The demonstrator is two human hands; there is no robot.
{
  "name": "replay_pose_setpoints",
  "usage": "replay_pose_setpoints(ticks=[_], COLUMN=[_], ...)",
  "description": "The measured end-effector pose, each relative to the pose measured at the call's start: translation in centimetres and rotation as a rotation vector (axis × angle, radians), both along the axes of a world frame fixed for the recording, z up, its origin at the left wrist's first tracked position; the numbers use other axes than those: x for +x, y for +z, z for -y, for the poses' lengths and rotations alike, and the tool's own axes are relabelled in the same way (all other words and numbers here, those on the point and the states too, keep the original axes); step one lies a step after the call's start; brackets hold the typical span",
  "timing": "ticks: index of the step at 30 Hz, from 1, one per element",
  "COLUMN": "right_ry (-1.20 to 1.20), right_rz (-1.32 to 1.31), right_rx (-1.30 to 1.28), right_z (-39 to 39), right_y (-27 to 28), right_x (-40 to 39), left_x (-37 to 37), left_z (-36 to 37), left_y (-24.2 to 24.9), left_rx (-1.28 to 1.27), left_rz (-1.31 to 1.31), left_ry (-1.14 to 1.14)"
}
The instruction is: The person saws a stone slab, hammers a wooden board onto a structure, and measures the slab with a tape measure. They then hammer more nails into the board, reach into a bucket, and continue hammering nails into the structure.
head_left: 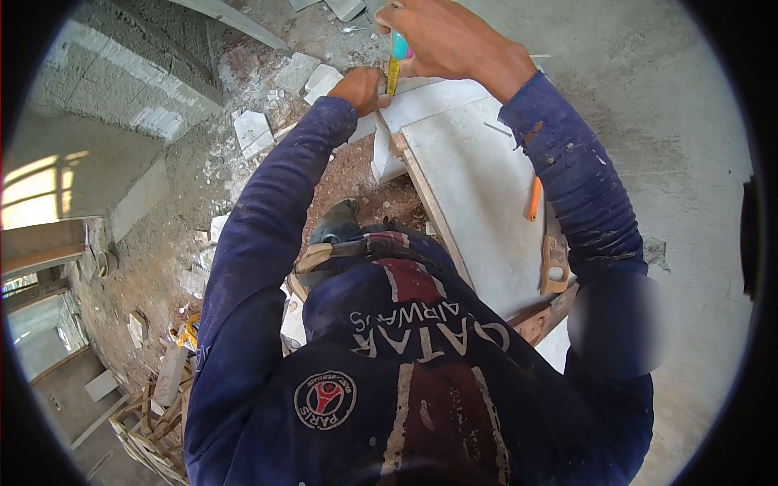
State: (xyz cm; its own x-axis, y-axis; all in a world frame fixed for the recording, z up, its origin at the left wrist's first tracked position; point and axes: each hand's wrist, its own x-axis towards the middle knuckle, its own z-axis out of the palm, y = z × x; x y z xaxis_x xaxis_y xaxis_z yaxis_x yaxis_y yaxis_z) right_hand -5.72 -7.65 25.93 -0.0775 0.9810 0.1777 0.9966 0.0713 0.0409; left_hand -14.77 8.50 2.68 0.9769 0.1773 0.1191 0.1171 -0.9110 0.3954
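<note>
My right hand grips a tape measure with a teal case, at the top of the view. A short length of yellow tape runs from it down to my left hand, whose fingers are closed at the tape's lower end. Beneath the hands lies a white block, and the tape's end is near its left corner. A white board with a wooden edge strip lies nearer to me.
On the board's right side lie an orange tool and a handsaw with a wooden handle. Broken white block pieces litter the floor at left. Scrap wood is piled lower left. A rough concrete wall stands upper left.
</note>
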Motion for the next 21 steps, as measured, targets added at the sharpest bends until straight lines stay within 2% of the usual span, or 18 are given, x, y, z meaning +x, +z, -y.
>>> replay_pose_setpoints(ticks=[8,10,21], right_ry=[0.015,0.037,-0.001], right_rz=[-0.038,-0.01,0.067], right_rx=[0.011,0.012,0.027], right_z=[-0.2,-0.3,-0.3], right_y=[0.0,0.0,-0.6], right_x=[-0.2,0.0,0.1], left_x=[-0.2,-0.1,0.0], left_z=[0.6,0.8,0.4], left_y=[1.1,1.8,0.4], left_rx=[0.027,-0.01,0.01], left_rz=[-0.001,-0.118,-0.011], left_ry=[0.019,0.005,0.0])
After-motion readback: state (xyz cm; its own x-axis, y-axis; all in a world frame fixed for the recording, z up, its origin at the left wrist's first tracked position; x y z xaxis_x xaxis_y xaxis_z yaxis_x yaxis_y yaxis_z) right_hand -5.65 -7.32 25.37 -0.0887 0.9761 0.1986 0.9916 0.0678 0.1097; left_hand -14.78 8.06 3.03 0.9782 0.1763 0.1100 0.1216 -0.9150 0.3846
